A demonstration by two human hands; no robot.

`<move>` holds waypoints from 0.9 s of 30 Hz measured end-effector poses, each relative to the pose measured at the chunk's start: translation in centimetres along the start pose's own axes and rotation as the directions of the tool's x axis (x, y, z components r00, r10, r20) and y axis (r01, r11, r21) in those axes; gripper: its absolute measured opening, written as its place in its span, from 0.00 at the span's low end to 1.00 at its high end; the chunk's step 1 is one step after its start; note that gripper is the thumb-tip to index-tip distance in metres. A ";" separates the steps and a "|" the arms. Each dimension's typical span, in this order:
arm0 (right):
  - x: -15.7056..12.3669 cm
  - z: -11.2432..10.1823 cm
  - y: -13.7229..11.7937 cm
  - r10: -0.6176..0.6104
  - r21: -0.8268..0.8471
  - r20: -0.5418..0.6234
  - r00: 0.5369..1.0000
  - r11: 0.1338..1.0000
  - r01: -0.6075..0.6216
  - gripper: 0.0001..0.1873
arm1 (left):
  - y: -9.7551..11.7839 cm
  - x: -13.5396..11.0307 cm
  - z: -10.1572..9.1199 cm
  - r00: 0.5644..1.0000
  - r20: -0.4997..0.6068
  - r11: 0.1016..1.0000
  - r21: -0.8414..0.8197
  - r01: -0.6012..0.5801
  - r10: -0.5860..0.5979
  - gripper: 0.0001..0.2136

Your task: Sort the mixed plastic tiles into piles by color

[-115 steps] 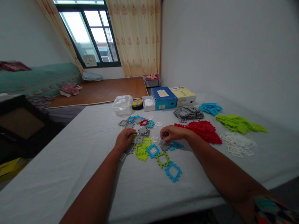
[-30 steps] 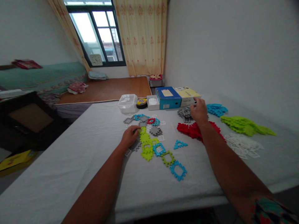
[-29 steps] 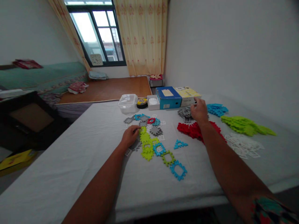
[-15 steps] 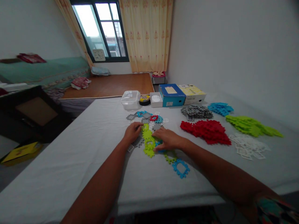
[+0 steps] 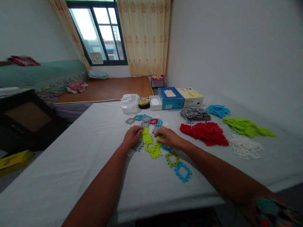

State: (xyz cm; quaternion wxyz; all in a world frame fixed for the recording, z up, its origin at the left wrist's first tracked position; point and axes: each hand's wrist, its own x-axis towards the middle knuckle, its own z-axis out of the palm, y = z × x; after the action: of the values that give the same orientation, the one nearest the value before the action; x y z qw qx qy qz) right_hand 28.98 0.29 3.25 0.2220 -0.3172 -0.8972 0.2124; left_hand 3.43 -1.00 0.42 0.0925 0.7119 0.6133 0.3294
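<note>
A chain of interlocking plastic tiles lies on the white table (image 5: 71, 164): grey, blue and red ones at the far end, lime green tiles (image 5: 151, 146) in the middle, an olive frame (image 5: 172, 159) and a blue frame (image 5: 182, 171) at the near end. My left hand (image 5: 132, 136) rests curled on the chain's left side, fingers pressed on a lime tile beside a grey tile (image 5: 138, 145). My right hand (image 5: 168, 137) lies on the chain's right side, fingertips pinched on a small lime piece, covering a blue tile.
Loose tile heaps lie to the right: grey (image 5: 195, 114), blue (image 5: 217, 111), red (image 5: 205, 132), lime (image 5: 246, 126), white inserts (image 5: 245, 147). A clear tub (image 5: 129, 102), tape roll (image 5: 144, 103), white box (image 5: 155, 103), blue box (image 5: 170, 97) and yellow box (image 5: 190, 96) line the far edge.
My right hand came back from the grey heap at the far right to the chain and now presses at its middle. The loose blue triangle is no longer in sight. My left hand stayed put.
</note>
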 end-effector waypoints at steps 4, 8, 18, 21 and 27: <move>0.4 -1.0 -0.3 0.016 0.146 -0.102 0.995 0.989 -0.001 0.05 | 0.0 0.1 -0.3 1.000 0.005 1.000 -0.006 0.001 -0.001 0.14; 0.4 -2.6 -0.6 0.006 0.191 -0.264 0.965 0.981 0.046 0.10 | -0.3 0.3 -0.5 0.999 0.026 1.000 0.007 0.021 -0.022 0.16; -8.3 -14.9 6.2 0.143 0.036 -0.534 0.833 0.989 -0.146 0.12 | -1.5 0.8 -0.5 0.999 0.032 0.998 0.050 0.032 -0.033 0.19; -14.8 -19.5 12.8 0.384 0.243 -0.701 0.601 0.921 -0.304 0.08 | -1.7 1.0 -0.5 0.999 0.045 0.996 0.084 0.021 -0.025 0.20; -26.3 -23.4 22.6 0.682 0.631 -0.731 0.014 0.684 -0.365 0.10 | -2.1 1.2 -0.5 0.999 0.037 0.991 0.130 0.009 -0.014 0.22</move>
State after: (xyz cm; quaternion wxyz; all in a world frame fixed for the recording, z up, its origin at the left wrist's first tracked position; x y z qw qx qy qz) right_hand 70.59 4.53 3.48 0.6511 -0.6543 -0.3486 0.1627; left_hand 1.45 0.45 0.07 0.0593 0.7190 0.6356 0.2748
